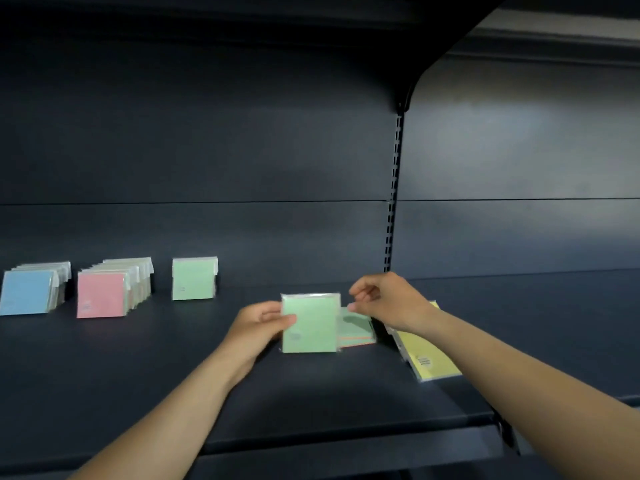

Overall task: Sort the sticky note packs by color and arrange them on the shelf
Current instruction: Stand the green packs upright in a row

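The single head-worn view looks forward and slightly down into a dark shelf (311,386) from just in front of its front edge, close enough that both forearms reach in from the bottom corners. It faces the back panel (207,150) nearly square on. The slotted upright (393,209) stands right of centre; the shelf board runs left and right of it, and the underside of an upper shelf (242,15) crosses the top.

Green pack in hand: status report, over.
Left hand holds green pack upright; right hand curled beside it, holding nothing. Green row stands at left, path clear. Unsorted pile and yellow pack remain.
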{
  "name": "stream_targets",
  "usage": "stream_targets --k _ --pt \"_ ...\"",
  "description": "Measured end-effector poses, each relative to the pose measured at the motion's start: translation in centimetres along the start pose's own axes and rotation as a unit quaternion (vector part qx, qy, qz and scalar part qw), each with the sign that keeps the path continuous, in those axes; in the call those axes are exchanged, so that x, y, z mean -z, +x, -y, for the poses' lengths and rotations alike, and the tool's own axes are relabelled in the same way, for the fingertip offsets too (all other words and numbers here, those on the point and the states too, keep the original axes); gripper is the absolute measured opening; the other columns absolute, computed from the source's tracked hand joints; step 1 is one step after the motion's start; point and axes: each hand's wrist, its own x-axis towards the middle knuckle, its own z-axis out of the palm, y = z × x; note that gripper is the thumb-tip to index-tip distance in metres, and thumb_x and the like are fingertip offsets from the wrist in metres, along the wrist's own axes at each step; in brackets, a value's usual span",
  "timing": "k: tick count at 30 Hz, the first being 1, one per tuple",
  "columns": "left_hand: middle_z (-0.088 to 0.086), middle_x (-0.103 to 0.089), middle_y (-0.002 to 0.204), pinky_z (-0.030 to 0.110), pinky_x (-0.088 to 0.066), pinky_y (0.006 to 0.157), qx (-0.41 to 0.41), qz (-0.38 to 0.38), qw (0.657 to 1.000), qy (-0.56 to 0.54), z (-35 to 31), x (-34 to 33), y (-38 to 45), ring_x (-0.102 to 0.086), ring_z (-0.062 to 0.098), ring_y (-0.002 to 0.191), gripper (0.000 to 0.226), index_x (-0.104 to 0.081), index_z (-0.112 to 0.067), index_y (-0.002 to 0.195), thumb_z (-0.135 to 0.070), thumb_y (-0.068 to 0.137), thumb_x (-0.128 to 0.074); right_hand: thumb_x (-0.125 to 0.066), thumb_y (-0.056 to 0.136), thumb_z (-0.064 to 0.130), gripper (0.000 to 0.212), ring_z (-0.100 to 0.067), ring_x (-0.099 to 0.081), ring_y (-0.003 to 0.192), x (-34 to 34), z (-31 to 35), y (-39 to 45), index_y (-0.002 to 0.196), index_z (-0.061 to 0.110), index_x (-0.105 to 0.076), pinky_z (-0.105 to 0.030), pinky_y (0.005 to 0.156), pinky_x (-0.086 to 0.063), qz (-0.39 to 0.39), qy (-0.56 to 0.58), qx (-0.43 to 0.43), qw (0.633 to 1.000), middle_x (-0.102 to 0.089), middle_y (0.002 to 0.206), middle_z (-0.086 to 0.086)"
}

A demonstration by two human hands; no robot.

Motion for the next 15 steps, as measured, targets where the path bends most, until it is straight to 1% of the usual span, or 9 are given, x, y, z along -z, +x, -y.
stream_targets --k 2,4,5,6,8,9,12,14,15 --pt "0.01 -0.073 0.091 0.026 -0.054 0.078 0.014 -0.046 0.997 -0.055 -0.3 1.1 0.7 -0.069 0.019 0.078 0.012 -0.069 -0.003 0.095 -0.001 0.087 -0.06 -0.075 0.078 0.029 0.043 -0.011 -0.059 0.106 0.4 -1.0 0.6 0.117 0.014 -0.062 -0.021 0.093 -0.044 0.043 -0.04 -0.024 0.998 -0.063 0.111 0.002" --pt "0.008 -0.073 0.085 0.029 -0.053 0.08 0.028 -0.084 0.992 -0.089 -0.4 1.8 1.2 -0.068 0.019 0.075 0.011 -0.069 -0.003 0.094 -0.002 0.088 -0.059 -0.075 0.078 0.035 0.064 -0.014 -0.051 0.122 0.3 -1.7 1.3 0.133 0.013 -0.05 -0.024 0.102 -0.04 0.11 -0.091 -0.042 0.989 -0.054 0.134 0.0" --pt "0.006 -0.074 0.081 0.028 -0.054 0.077 0.034 -0.093 0.99 -0.099 -0.4 1.9 1.4 -0.069 0.017 0.072 0.011 -0.069 -0.004 0.092 -0.002 0.088 -0.059 -0.074 0.077 0.038 0.072 -0.015 -0.047 0.128 0.2 -1.8 1.8 0.138 0.012 -0.044 -0.026 0.106 -0.037 0.139 -0.113 -0.047 0.983 -0.048 0.141 0.0" --pt "0.004 -0.074 0.076 0.025 -0.057 0.069 0.04 -0.098 0.989 -0.108 -0.3 2.0 1.5 -0.07 0.015 0.068 0.011 -0.068 -0.005 0.091 -0.002 0.089 -0.058 -0.074 0.077 0.04 0.078 -0.016 -0.044 0.131 0.0 -1.8 2.2 0.142 0.012 -0.039 -0.028 0.108 -0.035 0.159 -0.132 -0.049 0.977 -0.044 0.145 0.0" --pt "0.001 -0.074 0.071 0.022 -0.056 0.058 0.046 -0.102 0.986 -0.121 -0.2 2.1 1.5 -0.071 0.011 0.062 0.012 -0.068 -0.008 0.09 -0.003 0.09 -0.057 -0.073 0.077 0.042 0.082 -0.017 -0.043 0.132 -0.1 -1.6 3.0 0.143 0.011 -0.036 -0.029 0.108 -0.035 0.18 -0.145 -0.061 0.971 -0.041 0.147 0.0" --pt "0.001 -0.074 0.072 0.022 -0.055 0.057 0.048 -0.106 0.985 -0.124 -0.2 2.1 1.5 -0.07 0.011 0.062 0.012 -0.068 -0.008 0.09 -0.004 0.09 -0.057 -0.073 0.077 0.042 0.082 -0.018 -0.044 0.131 -0.2 -1.5 3.3 0.143 0.011 -0.037 -0.029 0.108 -0.035 0.186 -0.139 -0.073 0.97 -0.042 0.146 0.0" --pt "0.007 -0.073 0.083 0.027 -0.054 0.067 0.048 -0.112 0.985 -0.12 -0.1 2.1 1.5 -0.069 0.017 0.073 0.011 -0.068 -0.008 0.093 -0.005 0.091 -0.057 -0.077 0.074 0.041 0.078 -0.018 -0.048 0.125 -0.3 -1.5 4.1 0.137 0.011 -0.044 -0.032 0.107 -0.037 0.204 -0.122 -0.099 0.966 -0.05 0.138 0.001" --pt "0.008 -0.072 0.089 0.028 -0.053 0.073 0.042 -0.113 0.986 -0.114 0.0 2.0 1.5 -0.068 0.019 0.079 0.011 -0.068 -0.008 0.095 -0.006 0.091 -0.057 -0.08 0.071 0.035 0.066 -0.018 -0.053 0.118 -0.4 -1.5 4.2 0.127 0.014 -0.054 -0.032 0.104 -0.041 0.208 -0.101 -0.097 0.968 -0.057 0.127 0.005" --pt "0.007 -0.072 0.089 0.027 -0.053 0.073 0.04 -0.113 0.987 -0.111 0.0 1.9 1.5 -0.068 0.018 0.078 0.011 -0.068 -0.009 0.094 -0.007 0.091 -0.057 -0.081 0.07 0.031 0.058 -0.017 -0.056 0.113 -0.4 -1.4 4.2 0.122 0.016 -0.058 -0.031 0.101 -0.043 0.203 -0.089 -0.091 0.971 -0.06 0.121 0.006"
